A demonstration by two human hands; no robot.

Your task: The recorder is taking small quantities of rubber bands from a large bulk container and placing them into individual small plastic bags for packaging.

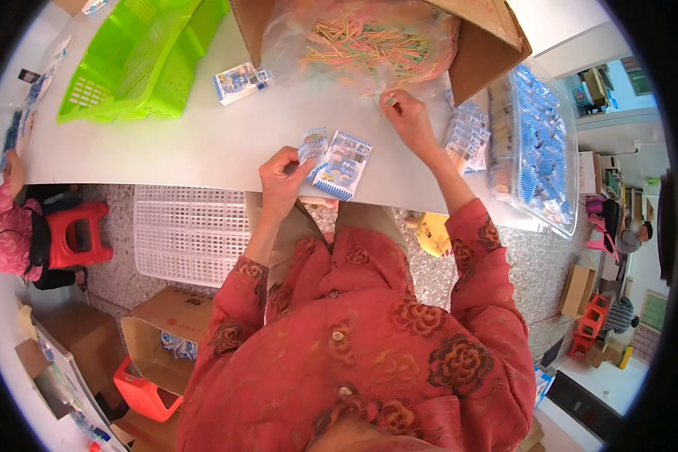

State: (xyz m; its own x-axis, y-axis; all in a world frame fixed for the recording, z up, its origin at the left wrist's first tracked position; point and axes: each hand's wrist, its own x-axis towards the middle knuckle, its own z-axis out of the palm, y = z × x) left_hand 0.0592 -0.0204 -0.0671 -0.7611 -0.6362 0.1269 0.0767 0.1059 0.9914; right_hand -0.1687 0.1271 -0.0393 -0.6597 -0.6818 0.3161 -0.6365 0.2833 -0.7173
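My left hand (282, 177) is closed on the edge of a small blue-and-white striped packet (314, 142) above the table. Beside it, a larger flat packet (343, 166) of the same colours lies near the table's front edge. My right hand (407, 120) is pinched at the near side of a clear plastic bag (286, 45). Small pale ends show between its fingertips and look like the thin sticks. The bag lies in the mouth of a cardboard box (493, 45) and holds many thin pink, yellow and green sticks (377, 47).
Another packet (239, 81) lies by a green plastic basket (147, 68) at the left. On the right are stacked packets (468, 135) and a clear tub (572, 166) full of them. A white crate (188, 237) is below the table; a co-worker's hand (13, 169) shows far left.
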